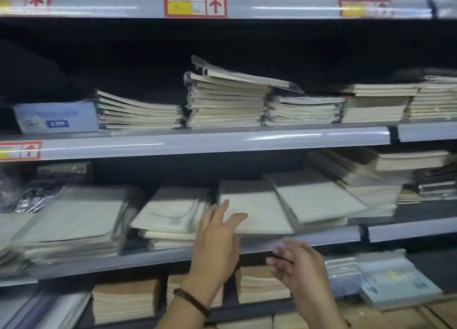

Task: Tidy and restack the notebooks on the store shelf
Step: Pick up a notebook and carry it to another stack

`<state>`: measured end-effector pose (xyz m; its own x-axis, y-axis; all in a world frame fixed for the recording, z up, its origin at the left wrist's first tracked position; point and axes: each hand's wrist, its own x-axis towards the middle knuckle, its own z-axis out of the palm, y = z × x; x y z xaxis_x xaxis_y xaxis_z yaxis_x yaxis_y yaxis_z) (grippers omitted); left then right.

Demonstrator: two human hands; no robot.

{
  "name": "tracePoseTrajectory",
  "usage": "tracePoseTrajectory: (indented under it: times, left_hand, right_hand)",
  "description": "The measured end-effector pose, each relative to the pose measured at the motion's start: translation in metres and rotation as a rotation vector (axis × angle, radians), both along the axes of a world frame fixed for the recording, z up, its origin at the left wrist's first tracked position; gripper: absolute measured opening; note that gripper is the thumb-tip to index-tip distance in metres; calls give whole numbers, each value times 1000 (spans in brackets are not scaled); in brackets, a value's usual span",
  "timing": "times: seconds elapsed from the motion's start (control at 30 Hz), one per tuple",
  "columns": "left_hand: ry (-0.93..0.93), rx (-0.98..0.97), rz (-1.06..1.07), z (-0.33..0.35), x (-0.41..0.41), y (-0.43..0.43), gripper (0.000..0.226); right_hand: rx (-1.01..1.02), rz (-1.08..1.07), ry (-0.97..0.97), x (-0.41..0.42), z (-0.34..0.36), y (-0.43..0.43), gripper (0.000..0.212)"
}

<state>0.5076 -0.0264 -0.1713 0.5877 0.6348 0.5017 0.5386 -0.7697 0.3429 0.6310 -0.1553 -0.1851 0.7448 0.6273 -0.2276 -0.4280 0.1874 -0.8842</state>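
Reaching: left hand (pixel 217 239) lay spread, grasping nothing, fingers on the pale notebook (pixel 254 210).
Right hand (pixel 296 262): loose, empty, just below that notebook.
Notebook: middle shelf (pixel 321 239), front edge, askew.
Advice: square it against its neighbours, probably two-handed.

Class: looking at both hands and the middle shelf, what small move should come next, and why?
Probably push the pale notebook back square. The left hand already rests on its front corner, which overhangs the shelf edge; the right hand hovers empty below.
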Motion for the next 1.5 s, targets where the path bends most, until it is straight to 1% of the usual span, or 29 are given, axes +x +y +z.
tracePoseTrajectory:
  times: [0.07,0.13,0.17,0.33,0.4,0.43,0.47,0.5,0.53,0.63,0.67,0.73,0.77,0.83,0.87,1.0,1.1,1.17,1.23,1.33,1.43,1.5]
  left_hand:
    - [42,21,2,-3,7,6,65]
    - [60,0,-7,-5,11,10,66]
    - [61,1,-9,-7,11,11,64]
    - [-1,124,-63,-14,0,1,48]
    - [-30,130,-104,-18,-7,-10,43]
    - [-48,103,-123,-20,-10,-16,42]
    - [-76,42,-141,-22,-14,-20,42]
    - [-133,-59,-155,-21,-17,-24,43]
    - [-243,-214,-171,-19,-21,-27,44]
    - [-719,-796,-191,-3,-33,-30,44]
    - [-816,-948,-187,4,-36,-29,40]
    - [-870,-1181,-217,16,-43,-24,26]
    - [-879,-1277,-239,21,-48,-22,25]
    - [-958,-1433,-210,25,-59,-16,34]
    - [-1007,-1471,-176,26,-65,-13,36]
    - [-1166,-1482,-114,27,-85,-12,28]
    - [-1245,-1432,-86,24,-92,-19,19]
    - [-1311,-1339,-43,21,-92,-22,18]
    - [-1391,-1266,-34,18,-90,-25,25]
    - [-1438,-1265,-67,15,-90,-32,36]
    - [-1423,-1309,-179,15,-102,-35,45]
    - [-1442,-1424,-284,12,-120,-32,59]
  right_hand:
    - [-7,-19,12,6,2,2,20]
    - [1,-2,14,8,4,4,23]
    - [12,10,18,8,6,5,25]
    - [92,47,45,1,7,10,31]
    - [121,58,64,-6,7,14,35]
    - [134,56,71,-9,7,15,34]
    - [149,44,78,-13,7,16,32]
    - [166,25,88,-16,7,15,29]
    - [182,5,98,-19,7,14,26]
    - [217,0,112,-27,11,6,20]
    - [221,11,114,-28,12,3,19]
    - [217,59,99,-31,14,-5,19]
    - [211,93,81,-33,17,-10,20]
    - [185,148,29,-35,22,-18,21]
    - [169,171,0,-35,25,-21,21]
    - [147,237,-61,-40,37,-24,30]
    - [177,225,3,-55,41,-15,37]
    - [220,232,57,-69,41,-8,36]
    - [268,221,106,-85,39,-2,32]
    - [336,115,175,-106,36,10,30]
    - [336,-14,155,-109,35,21,25]
    - [335,-56,153,-100,35,24,26]
